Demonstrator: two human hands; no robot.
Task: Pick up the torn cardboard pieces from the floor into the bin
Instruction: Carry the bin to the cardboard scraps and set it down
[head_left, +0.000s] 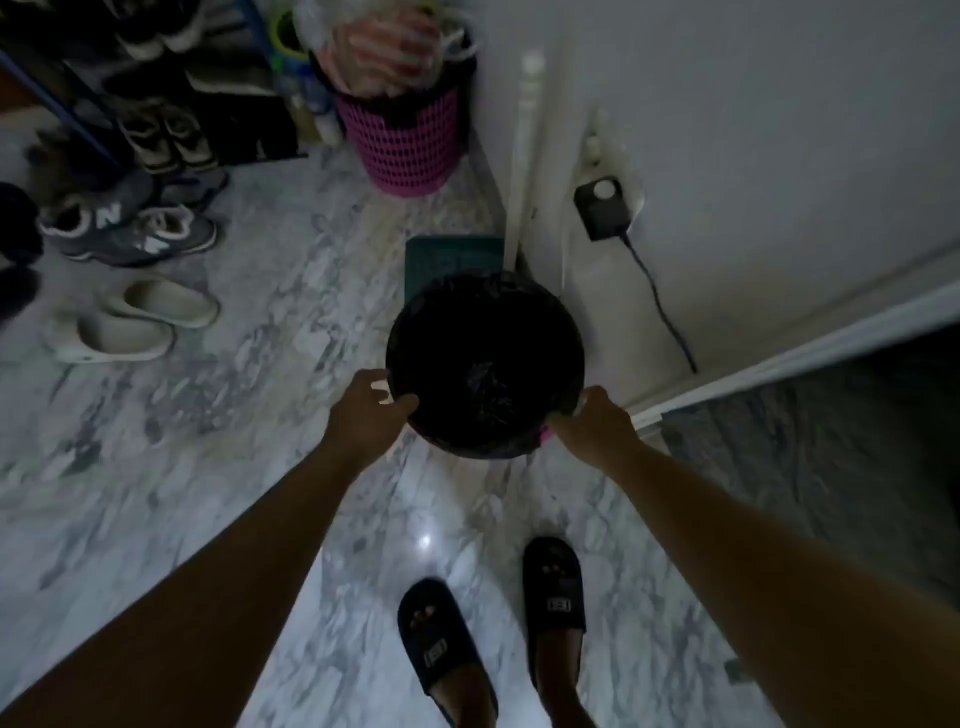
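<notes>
Marble floor (218, 415) runs dim to the wall, with no torn cardboard anywhere in sight. At the person's feet stands the black-lined bin (485, 364), seemingly holding only its liner. The left hand (371, 410) and right hand (597, 421) curl their fingers over opposite rims, so collecting looks unstarted.

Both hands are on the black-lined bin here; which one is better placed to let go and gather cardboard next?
Neither clearly: left hand and right hand grip opposite sides of the bin rim. No cardboard shows on the floor. Left, probably, since open floor lies that side.
</notes>
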